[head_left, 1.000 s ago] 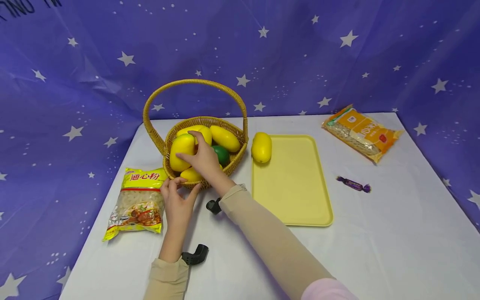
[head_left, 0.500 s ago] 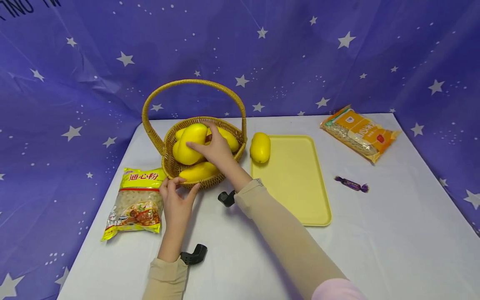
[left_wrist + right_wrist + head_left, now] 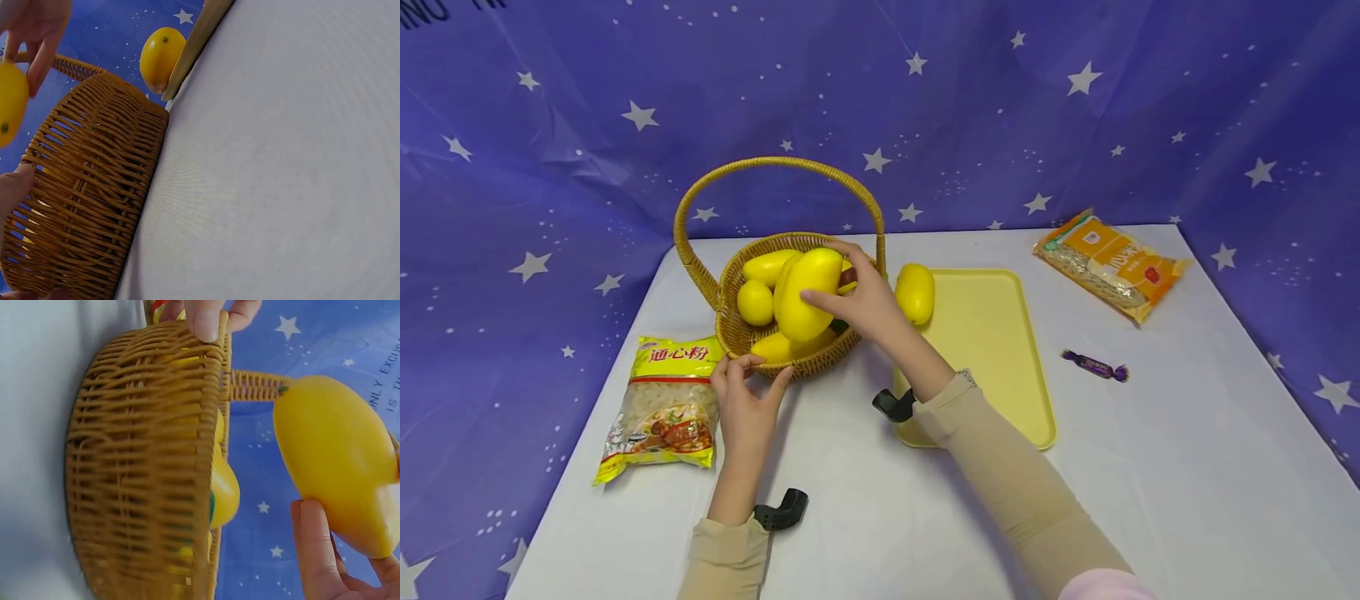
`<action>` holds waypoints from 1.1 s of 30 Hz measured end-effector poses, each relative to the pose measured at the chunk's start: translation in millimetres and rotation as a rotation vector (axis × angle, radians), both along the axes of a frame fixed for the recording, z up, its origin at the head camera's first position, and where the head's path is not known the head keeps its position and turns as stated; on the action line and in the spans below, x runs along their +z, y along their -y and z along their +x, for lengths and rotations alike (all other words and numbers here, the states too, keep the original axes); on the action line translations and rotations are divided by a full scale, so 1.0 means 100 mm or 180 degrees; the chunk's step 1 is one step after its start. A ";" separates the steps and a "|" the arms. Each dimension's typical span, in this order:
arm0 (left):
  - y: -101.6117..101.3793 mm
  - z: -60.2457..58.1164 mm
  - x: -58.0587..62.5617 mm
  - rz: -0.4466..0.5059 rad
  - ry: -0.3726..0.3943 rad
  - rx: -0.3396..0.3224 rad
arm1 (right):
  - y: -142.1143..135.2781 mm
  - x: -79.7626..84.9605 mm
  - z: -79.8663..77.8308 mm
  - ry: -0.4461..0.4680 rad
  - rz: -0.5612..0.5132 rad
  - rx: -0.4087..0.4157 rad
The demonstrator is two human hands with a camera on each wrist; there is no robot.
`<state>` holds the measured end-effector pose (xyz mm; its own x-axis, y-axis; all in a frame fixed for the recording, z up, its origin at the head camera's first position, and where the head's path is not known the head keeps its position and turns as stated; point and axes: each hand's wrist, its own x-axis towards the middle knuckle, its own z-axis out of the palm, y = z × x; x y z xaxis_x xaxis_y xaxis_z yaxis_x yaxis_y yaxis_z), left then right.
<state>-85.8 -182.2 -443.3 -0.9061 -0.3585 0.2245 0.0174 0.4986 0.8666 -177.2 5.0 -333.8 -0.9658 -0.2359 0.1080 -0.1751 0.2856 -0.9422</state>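
My right hand (image 3: 876, 304) grips a yellow mango (image 3: 811, 292), holding it raised over the near right part of a wicker basket (image 3: 823, 360). In the right wrist view this mango (image 3: 331, 444) is well above the basket rim, its dark stem end toward the handle. Under it, other yellow fruit (image 3: 756, 302) and a dark green one, mostly hidden, lie in the basket. My left hand (image 3: 748, 417) holds the basket's near rim; its thumb (image 3: 15, 186) presses the wicker in the left wrist view. Another yellow mango (image 3: 915, 293) rests at the left edge of a pale yellow tray (image 3: 988, 358).
A yellow-topped pasta bag (image 3: 662, 408) lies left of the basket, close beside my left hand. At the far right lie an orange noodle bag (image 3: 1108, 267) and a purple wrapped candy (image 3: 1095, 367). The basket's tall arched handle (image 3: 778, 161) rises behind the fruit.
My right hand has lifted the mango from the basket's left side and carried it right and toward me. More fruit beneath is uncovered. My left hand stays at the basket rim.
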 end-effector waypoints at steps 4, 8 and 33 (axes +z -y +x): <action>-0.01 -0.01 -0.01 0.0001 -0.0067 0.0001 | -0.20 0.02 0.08 -0.0008 -0.0006 0.0066; -0.01 -0.02 -0.01 0.0002 -0.0094 -0.0002 | -0.42 0.04 0.16 0.0074 -0.0030 0.0171; 0.00 -0.01 -0.01 0.0052 -0.0004 0.0037 | -1.89 -0.29 -0.27 0.0951 0.0511 -0.0321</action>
